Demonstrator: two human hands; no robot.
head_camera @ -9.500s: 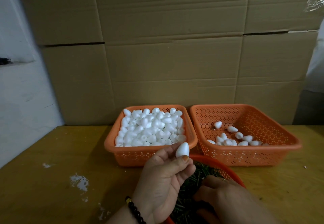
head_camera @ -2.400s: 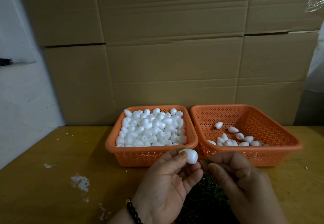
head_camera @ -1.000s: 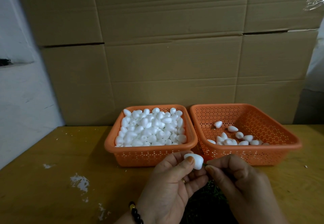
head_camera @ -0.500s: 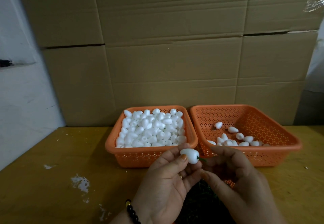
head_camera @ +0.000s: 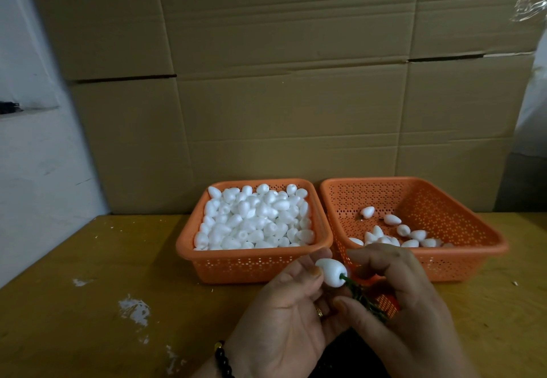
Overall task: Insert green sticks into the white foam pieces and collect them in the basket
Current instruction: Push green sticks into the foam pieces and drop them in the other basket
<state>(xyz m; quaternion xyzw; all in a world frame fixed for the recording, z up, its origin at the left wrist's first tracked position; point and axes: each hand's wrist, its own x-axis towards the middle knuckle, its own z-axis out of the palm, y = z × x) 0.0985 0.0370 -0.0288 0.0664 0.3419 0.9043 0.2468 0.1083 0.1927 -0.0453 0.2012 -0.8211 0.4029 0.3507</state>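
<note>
A small white egg-shaped foam piece (head_camera: 331, 271) sits low in the middle of the view, in front of two baskets. It looks smooth and soft. A thin green stick (head_camera: 362, 299) pokes out of its right end and slants down to the right.

The left hand (head_camera: 284, 315) pinches the foam piece between the thumb and the fingertips, with the fingers curled round it. The right hand (head_camera: 405, 312) is curled near the green stick. Its thumb comes close to the stick, but I cannot tell if it really grips it, for the fingers hide that part.

A string of round black beads (head_camera: 222, 360) goes round the left wrist, and a small gold ring (head_camera: 319, 313) shows on one finger.

Behind the hands stands an orange plastic basket with tiny holes in its walls (head_camera: 251, 268). It is full of plain white foam pieces (head_camera: 254, 219). Just to its right stands a second orange plastic basket with holes (head_camera: 473, 241). It holds only a few white foam pieces (head_camera: 393, 234) on its floor. Small dark tips show on some, too small to tell more.

Under the hands peeks a bit of a third orange thing (head_camera: 386, 303), mostly hidden, with something dark below it that is cut off by the edge.

It all rests on a yellow-brown wooden table with white chipped spots (head_camera: 88, 289). Big brown cardboard boxes (head_camera: 281, 82) fill the back, and a white wall (head_camera: 35, 170) is on the left.
</note>
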